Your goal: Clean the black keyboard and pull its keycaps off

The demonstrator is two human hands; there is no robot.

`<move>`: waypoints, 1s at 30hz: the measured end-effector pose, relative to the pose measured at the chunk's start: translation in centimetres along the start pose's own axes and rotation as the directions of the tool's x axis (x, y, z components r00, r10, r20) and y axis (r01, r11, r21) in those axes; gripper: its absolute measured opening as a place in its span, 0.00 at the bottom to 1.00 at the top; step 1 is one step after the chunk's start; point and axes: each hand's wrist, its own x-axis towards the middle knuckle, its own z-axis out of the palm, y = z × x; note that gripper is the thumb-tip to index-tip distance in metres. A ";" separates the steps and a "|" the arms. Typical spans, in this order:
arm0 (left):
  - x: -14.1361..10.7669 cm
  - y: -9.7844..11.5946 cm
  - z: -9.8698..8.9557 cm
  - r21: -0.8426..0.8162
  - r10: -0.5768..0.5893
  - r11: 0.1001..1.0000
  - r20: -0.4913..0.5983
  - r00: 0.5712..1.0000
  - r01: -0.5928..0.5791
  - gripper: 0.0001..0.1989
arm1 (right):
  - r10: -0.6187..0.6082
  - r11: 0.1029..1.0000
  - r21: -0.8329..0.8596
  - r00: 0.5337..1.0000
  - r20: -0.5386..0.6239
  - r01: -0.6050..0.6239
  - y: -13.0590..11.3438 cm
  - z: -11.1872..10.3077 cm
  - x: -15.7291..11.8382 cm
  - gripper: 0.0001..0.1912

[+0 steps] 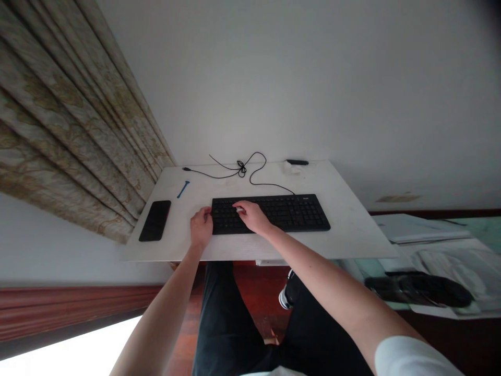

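Note:
A black keyboard (pixel 291 214) lies flat on the white table (pixel 348 235), its cable (pixel 274 184) running off the back edge. My left hand (pixel 202 225) is closed at the keyboard's left end, thumb and fingers against its edge. Over the left part of the keys is my right hand (pixel 252 215), its fingers pinched on a small white object (pixel 239 209), too small to identify. The keys beneath my right hand are hidden.
A black phone (pixel 155 221) lies at the table's left side, with a blue tool (pixel 183 189) behind it. The cable's tied bundle (pixel 241 168) and a dark pen-like object (pixel 297 162) lie near the wall. A patterned curtain (pixel 78 104) hangs at the left.

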 end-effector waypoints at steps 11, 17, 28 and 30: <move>0.0 -0.6 -0.1 -0.055 0.037 0.998 -0.011 0.999 -0.038 0.20 | -0.093 0.993 0.073 0.995 0.045 0.090 -2.8 4.9 3.4 0.25; 0.0 -0.5 0.0 -0.063 0.010 0.998 -0.016 1.000 -0.011 0.20 | -0.039 0.991 -0.125 0.993 0.113 0.053 -2.0 2.6 2.9 0.24; 0.0 -0.5 0.1 -0.057 0.023 0.998 -0.031 0.999 -0.025 0.18 | -0.102 0.934 -0.320 0.976 0.193 0.160 -4.1 4.8 3.5 0.16; 0.0 -0.5 0.0 -0.062 0.021 0.998 -0.029 0.999 -0.023 0.18 | -0.155 0.915 -0.325 0.952 0.263 0.239 -4.7 4.9 2.9 0.14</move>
